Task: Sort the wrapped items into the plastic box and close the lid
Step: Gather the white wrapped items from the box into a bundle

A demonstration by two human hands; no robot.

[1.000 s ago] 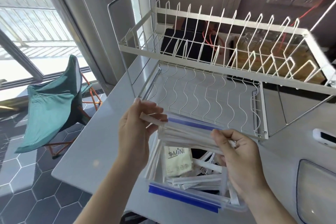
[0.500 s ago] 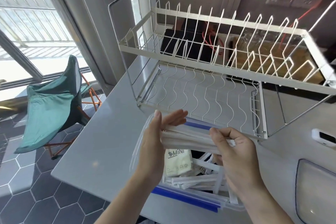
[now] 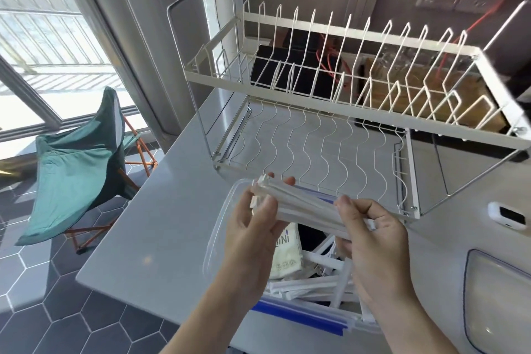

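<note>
Sorting step in hand: left hand [image 3: 253, 227] and right hand [image 3: 370, 241] each pinch an end of a bundle of white wrapped sticks [image 3: 304, 207] at lower centre, above the open plastic box [image 3: 301, 313]; next, presumably, lower it in alongside the loose ones.

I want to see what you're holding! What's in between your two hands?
A bundle of white wrapped sticks spans the gap, the left hand gripping one end and the right hand the other, above the open plastic box, in the head view.
</note>
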